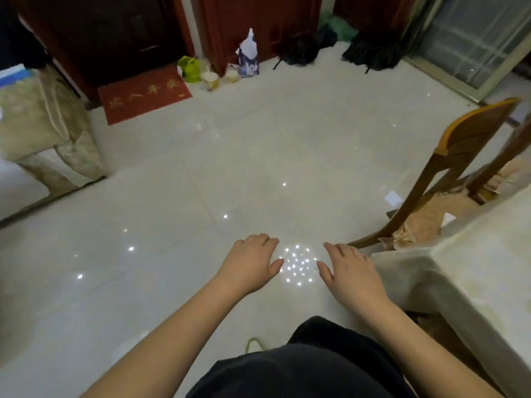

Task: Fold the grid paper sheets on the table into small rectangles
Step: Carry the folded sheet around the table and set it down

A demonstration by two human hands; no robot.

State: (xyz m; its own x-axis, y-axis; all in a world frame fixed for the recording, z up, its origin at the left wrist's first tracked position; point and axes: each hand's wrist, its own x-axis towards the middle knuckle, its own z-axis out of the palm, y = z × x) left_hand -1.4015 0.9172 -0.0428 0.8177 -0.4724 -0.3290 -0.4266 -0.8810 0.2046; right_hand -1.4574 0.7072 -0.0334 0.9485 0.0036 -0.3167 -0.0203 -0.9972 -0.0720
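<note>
Glossy tiled floor (178, 196), wooden chair (448, 173) beside cloth-covered table (471, 271), left hand (250, 262) and right hand (350, 271) empty, fingers relaxed

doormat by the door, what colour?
Red doormat with gold lettering, clearest in the head view, upper left.

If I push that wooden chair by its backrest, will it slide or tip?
The wooden chair stands on glossy floor tiles that mirror the lights, so it would probably slide easily. Pushed high on its curved backrest, it might tilt first. The loose cushion cover on its seat may shift.
</note>
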